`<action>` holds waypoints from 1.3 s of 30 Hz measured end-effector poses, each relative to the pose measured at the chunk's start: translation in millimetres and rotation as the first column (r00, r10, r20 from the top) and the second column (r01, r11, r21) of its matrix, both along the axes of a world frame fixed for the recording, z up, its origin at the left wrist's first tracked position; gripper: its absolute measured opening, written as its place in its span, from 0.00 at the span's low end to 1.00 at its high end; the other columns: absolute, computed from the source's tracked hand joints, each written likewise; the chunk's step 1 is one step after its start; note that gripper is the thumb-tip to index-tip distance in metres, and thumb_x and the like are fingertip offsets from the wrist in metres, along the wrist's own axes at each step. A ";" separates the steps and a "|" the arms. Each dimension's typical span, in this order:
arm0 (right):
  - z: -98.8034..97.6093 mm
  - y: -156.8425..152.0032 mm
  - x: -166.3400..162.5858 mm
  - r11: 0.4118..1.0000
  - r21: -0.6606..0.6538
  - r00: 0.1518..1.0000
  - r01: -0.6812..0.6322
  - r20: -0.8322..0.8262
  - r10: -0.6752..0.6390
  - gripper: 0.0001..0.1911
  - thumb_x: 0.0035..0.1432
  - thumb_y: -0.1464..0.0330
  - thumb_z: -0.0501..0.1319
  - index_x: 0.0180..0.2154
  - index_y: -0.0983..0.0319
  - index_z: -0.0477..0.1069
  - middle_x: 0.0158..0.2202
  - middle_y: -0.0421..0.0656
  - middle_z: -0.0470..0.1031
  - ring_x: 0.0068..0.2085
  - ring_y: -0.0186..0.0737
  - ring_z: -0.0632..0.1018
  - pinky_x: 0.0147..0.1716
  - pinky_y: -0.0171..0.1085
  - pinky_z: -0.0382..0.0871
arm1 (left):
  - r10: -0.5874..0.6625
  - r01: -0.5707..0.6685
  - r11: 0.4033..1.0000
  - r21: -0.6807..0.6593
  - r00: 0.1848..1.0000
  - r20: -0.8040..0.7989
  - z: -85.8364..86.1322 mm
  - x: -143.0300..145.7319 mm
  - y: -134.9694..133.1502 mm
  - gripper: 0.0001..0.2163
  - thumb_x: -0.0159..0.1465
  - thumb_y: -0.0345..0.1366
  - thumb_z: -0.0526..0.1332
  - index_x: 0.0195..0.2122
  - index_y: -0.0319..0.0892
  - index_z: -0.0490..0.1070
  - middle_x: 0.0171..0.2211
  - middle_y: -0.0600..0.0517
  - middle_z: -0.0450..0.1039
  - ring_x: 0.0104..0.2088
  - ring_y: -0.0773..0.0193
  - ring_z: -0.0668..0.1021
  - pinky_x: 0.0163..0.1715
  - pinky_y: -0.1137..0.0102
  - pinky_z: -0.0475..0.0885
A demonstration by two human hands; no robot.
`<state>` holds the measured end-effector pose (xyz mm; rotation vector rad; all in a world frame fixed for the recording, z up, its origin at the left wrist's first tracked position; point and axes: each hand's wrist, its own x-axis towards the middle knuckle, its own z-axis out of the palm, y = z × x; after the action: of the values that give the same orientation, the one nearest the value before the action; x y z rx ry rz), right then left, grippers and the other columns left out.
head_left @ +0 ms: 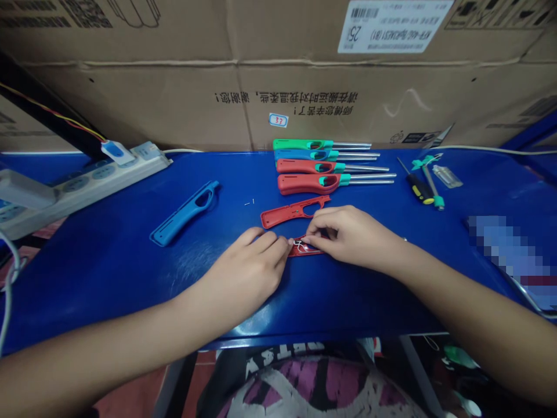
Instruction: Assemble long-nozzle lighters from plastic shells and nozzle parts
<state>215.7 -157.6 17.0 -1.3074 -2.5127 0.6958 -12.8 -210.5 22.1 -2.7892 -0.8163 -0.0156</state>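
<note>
A red lighter shell half lies on the blue table between my hands, with white wire and a dark part inside it. My left hand is closed on the shell's left end. Fingers of my right hand are pinched over the shell's middle; what they grip is too small to tell, and the hand hides the right end. Just beyond lies a second red shell half, hollow side up. Two tiny metal pins lie to its left. A blue shell half rests farther left.
Several long-nosed lighters lie side by side at the back. Right of them are a screwdriver, a green-ended metal tube and a clear fuel tank. A power strip stands left, a blurred phone right, a cardboard box behind.
</note>
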 end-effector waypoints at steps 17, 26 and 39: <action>0.9 -0.8 6.0 0.988 0.090 0.988 -0.128 0.099 0.119 0.06 0.63 0.71 0.61 0.31 0.61 0.72 0.33 0.40 0.77 0.33 0.35 0.73 0.31 0.36 0.59 | 0.029 -0.020 0.991 -0.135 0.997 0.069 -5.9 -1.6 3.5 0.14 0.72 0.28 0.54 0.54 0.33 0.74 0.46 0.42 0.75 0.44 0.51 0.75 0.45 0.59 0.70; 16.1 -0.7 14.9 0.987 0.022 0.986 -0.160 -0.039 0.161 0.05 0.66 0.69 0.60 0.37 0.60 0.74 0.36 0.40 0.78 0.35 0.35 0.74 0.35 0.35 0.63 | 0.106 -0.066 0.972 -0.226 0.980 0.167 0.5 -9.2 9.5 0.15 0.72 0.31 0.55 0.57 0.40 0.73 0.45 0.44 0.76 0.45 0.52 0.76 0.45 0.57 0.71; 17.6 -5.9 12.7 0.944 -0.055 0.945 -0.324 0.018 0.326 0.04 0.66 0.73 0.59 0.39 0.61 0.73 0.39 0.42 0.76 0.39 0.37 0.76 0.37 0.35 0.65 | 0.110 -0.014 0.944 -0.330 0.956 0.272 -10.3 -4.8 10.9 0.16 0.73 0.32 0.54 0.60 0.44 0.70 0.54 0.45 0.73 0.50 0.52 0.75 0.48 0.56 0.74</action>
<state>228.4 -163.5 34.6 -0.9268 -2.7818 0.8181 -17.5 -199.6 11.8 -3.1161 -1.0626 -0.3102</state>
